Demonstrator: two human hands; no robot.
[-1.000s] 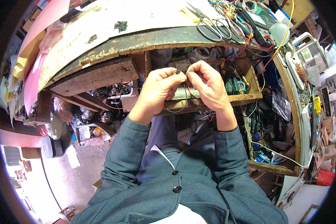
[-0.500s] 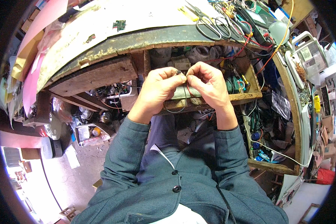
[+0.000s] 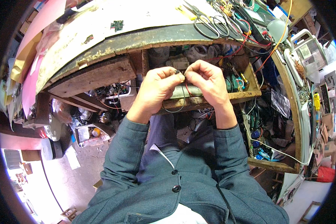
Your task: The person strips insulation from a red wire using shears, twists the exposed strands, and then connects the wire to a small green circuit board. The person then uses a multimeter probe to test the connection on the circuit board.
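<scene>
Over the open drawer (image 3: 246, 96), my two hands meet fingertip to fingertip. My left hand (image 3: 156, 89) pinches a small black part (image 3: 176, 72) between thumb and forefinger; its exact kind is too small to tell. From these fingers a thin grey wire (image 3: 184, 100) loops down. My right hand (image 3: 209, 80) is closed, thumb against forefinger, with a thin red wire (image 3: 187, 90) hanging at its fingertips. Where the wires meet the black part is hidden by my fingers.
On the pale-covered workbench (image 3: 149, 16) ahead lie a small green circuit board (image 3: 117, 25) and black-handled scissors (image 3: 209, 25). Tools and test leads crowd a meter (image 3: 252, 16) at the far right. A wooden bin (image 3: 274, 166) of cables stands right of my legs; a box (image 3: 91, 135) sits left.
My hands stay together in nearly the same pinch, with only slight finger movement. The whole view has shifted a little.
</scene>
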